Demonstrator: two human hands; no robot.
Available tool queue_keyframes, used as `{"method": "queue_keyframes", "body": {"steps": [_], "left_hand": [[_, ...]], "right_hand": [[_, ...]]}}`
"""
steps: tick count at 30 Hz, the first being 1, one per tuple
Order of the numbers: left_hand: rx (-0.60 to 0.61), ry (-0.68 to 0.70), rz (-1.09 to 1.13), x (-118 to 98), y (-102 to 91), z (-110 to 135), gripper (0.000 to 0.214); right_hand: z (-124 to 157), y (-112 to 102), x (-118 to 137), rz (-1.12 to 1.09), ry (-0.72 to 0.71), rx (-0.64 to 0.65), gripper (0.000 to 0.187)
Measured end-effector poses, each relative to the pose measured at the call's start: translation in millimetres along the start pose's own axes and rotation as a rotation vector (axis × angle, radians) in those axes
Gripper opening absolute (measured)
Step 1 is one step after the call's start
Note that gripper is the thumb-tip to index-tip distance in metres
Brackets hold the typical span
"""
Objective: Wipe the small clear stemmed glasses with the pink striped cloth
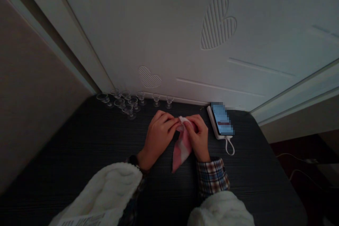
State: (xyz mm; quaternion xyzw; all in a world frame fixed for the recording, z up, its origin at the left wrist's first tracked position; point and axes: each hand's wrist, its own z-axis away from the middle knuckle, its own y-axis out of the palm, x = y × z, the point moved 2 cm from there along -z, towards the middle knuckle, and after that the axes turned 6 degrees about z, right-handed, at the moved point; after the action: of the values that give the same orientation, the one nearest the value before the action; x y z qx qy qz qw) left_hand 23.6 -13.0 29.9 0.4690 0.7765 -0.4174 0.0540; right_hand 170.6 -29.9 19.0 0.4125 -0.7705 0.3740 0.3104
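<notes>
Both hands meet above the dark table around a pink and white cloth (182,146). My right hand (199,136) is closed on the cloth, its thumb pressing the bunched top while a pointed end hangs down toward me. My left hand (160,134) is closed, with its fingertips pinched together against the cloth's upper left edge. What the left fingers hold there, and whether anything is inside the folds, is hidden. Beyond the hands, two small stemmed glasses, a left one (156,99) and a right one (169,101), stand upright near the white panel.
Several more stemmed glasses (128,107) cluster at the back left of the table (106,144). Right of my hands, a phone (222,118) lies on a white block (213,122) with a looped strap (231,147). A white panel with heart reliefs (174,42) rises behind.
</notes>
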Motion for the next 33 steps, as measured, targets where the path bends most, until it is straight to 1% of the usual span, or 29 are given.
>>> {"method": "queue_keyframes", "body": {"steps": [3, 8, 11, 13, 15, 17, 19, 21, 27, 31, 33], "left_hand": [[-0.011, -0.004, 0.011, 2.0, -0.4, -0.7, 0.015], [0.076, 0.040, 0.042, -0.6, 2.3, -0.1, 0.016], [0.023, 0.000, 0.063, -1.3, 0.4, -0.2, 0.016], [-0.029, -0.043, 0.078, -0.1, -1.6, -0.6, 0.015], [-0.047, -0.081, 0.088, 2.4, -2.3, -1.2, 0.015], [-0.009, -0.099, 0.094, 5.1, -0.8, -1.5, 0.014], [0.054, -0.097, 0.101, 6.9, 2.1, -1.5, 0.013], [0.090, -0.088, 0.113, 7.0, 4.2, -1.3, 0.013], [0.048, -0.077, 0.166, 2.7, 3.2, -1.6, 0.011], [0.019, -0.107, 0.170, 5.5, 2.4, -2.0, 0.012], [0.029, -0.129, 0.175, 8.0, 2.9, -2.2, 0.011]], "right_hand": [[0.5, 0.5, 2.8, -0.016, -0.020, 0.022, 0.006], [0.4, -0.6, 3.8, -0.015, -0.006, -0.007, 0.007], [-0.1, -0.6, 1.9, -0.004, 0.014, -0.014, 0.007], [0.0, -0.3, 1.3, -0.005, 0.012, -0.001, 0.007], [0.6, 0.1, 2.0, -0.023, 0.000, 0.017, 0.007], [1.3, 0.4, 3.4, -0.043, -0.014, 0.037, 0.007], [1.9, 0.8, 4.6, -0.054, -0.021, 0.053, 0.007], [1.8, 1.1, 4.7, -0.051, -0.016, 0.056, 0.008], [-0.6, -0.2, 1.8, -0.018, 0.015, 0.012, 0.007], [-0.1, -1.1, 3.5, -0.029, -0.002, 0.033, 0.008], [0.5, -1.2, 4.5, -0.044, -0.017, 0.046, 0.008]]}}
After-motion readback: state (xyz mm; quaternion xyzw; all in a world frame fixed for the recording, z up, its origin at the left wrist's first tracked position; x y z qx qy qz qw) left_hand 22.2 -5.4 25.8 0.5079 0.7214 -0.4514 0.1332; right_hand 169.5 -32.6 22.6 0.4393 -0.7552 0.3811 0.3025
